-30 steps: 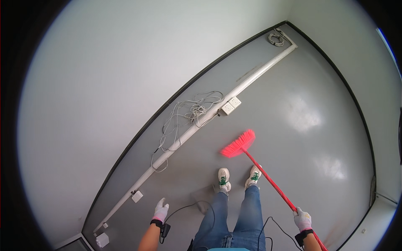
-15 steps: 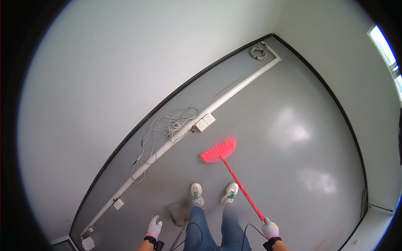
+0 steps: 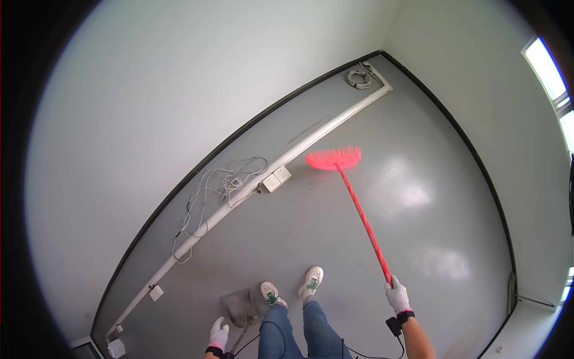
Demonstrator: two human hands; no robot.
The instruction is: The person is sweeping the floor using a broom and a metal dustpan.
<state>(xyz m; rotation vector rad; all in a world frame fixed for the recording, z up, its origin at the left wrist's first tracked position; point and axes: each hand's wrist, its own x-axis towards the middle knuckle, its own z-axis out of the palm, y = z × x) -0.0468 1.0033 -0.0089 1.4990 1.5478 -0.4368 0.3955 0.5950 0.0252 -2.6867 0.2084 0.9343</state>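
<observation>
Right hand (image 3: 397,295), white-gloved, fingers clenched round the near end of the long pink-red plastic broom (image 3: 357,206). The handle runs up and away to the fan-shaped bristle head, which sits on the grey glossy floor (image 3: 418,239) at the far middle, just beside the white cable duct (image 3: 251,192) that runs along the floor parallel to the wall.

Left hand (image 3: 219,335), also gloved, fingers curled on the upright stalk of a grey dustpan (image 3: 240,306) standing near the left shoe; the grip is small at the frame edge, so how firmly it is closed I cannot tell for sure.

Risks, as judged from here:
- Bristles are near the white twin socket box (image 3: 275,179) and the loose tangle of pale thin cables (image 3: 224,182). A stroke towards the left could snag the wires and drag them, or knock the box.
- Broom held one-handed at full reach: poor control, head may skate or twist on the shiny floor.
- Dark cords trail by the legs at the near edge; a step back could catch one.
- Coiled grey cable (image 3: 359,78) in the far corner lies clear of the broom for now.
</observation>
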